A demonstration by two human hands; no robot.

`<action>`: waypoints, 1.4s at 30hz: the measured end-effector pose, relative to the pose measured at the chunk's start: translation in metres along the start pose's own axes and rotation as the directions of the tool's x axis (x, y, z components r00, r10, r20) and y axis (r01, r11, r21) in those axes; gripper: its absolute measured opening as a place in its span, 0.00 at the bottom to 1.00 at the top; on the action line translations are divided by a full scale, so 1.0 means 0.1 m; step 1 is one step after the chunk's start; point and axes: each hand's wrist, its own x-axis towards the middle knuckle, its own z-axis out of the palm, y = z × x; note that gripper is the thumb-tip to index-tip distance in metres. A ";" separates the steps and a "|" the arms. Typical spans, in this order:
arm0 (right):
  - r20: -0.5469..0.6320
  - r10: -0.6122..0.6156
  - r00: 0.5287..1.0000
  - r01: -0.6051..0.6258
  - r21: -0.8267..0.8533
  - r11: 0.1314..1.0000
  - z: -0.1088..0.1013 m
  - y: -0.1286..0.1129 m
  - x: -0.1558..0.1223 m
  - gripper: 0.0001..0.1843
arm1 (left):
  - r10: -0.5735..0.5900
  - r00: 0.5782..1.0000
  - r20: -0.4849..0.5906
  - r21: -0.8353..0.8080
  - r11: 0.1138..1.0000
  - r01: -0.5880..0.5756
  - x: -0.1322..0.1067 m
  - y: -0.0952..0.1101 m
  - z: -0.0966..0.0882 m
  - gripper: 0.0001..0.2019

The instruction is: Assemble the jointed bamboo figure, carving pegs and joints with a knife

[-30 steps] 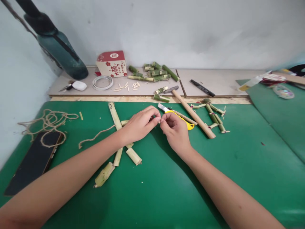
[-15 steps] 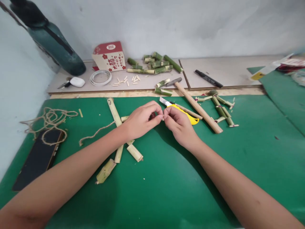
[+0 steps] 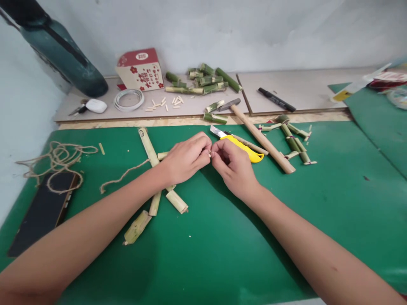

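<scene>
Head view: near far edge of green mat (image 3: 222, 254), left hand (image 3: 187, 159) pinches tiny pale piece (image 3: 210, 155); right hand (image 3: 235, 167) just beside, can't tell its grip. Light, steady fingertip pressure should suit

Standing left of the red-and-cream box (image 3: 140, 70), teal bottle (image 3: 65, 57); lying in front, white coil (image 3: 129, 109); front-left, small white case (image 3: 96, 106).

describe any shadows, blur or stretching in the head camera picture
Head view: soft shadow on the green mat beside the right hand and forearm; the bottle near the left edge leans, probably wide-angle stretching; clutter at the right edge looks smeared.
</scene>
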 end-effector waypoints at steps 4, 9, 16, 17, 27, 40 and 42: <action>-0.090 -0.115 0.989 0.101 -0.147 0.984 -0.02 -0.02 -0.02 0.04 | -0.001 1.000 -0.009 0.004 1.000 0.001 0.00 0.00 0.00 0.06; -0.072 -0.253 0.965 0.231 -0.232 0.945 -0.07 0.01 0.01 0.06 | 0.007 1.000 -0.009 -0.033 0.999 -0.007 0.00 -0.01 -0.01 0.07; -0.080 -0.299 0.951 0.268 -0.272 0.924 -0.12 0.06 0.04 0.08 | 0.039 0.999 -0.029 -0.134 0.990 -0.043 0.00 -0.02 -0.01 0.10; -0.098 -0.287 0.953 0.253 -0.266 0.930 -0.12 0.04 0.03 0.08 | 0.045 0.998 -0.043 -0.142 0.989 -0.050 0.00 -0.02 0.00 0.09; -0.188 -0.066 0.980 0.066 -0.003 0.998 -0.04 -0.06 -0.02 0.04 | 0.081 0.991 -0.107 -0.122 0.988 -0.094 0.00 -0.05 0.02 0.05; -0.217 -0.041 0.975 0.046 0.017 0.999 0.00 -0.04 -0.05 0.03 | 0.055 0.995 -0.077 -0.203 0.977 -0.070 0.00 -0.11 0.03 0.09; -0.221 -0.086 0.971 0.076 -0.052 0.996 0.00 -0.03 -0.04 0.03 | 0.049 0.996 -0.075 -0.202 0.977 -0.063 0.01 -0.11 0.04 0.09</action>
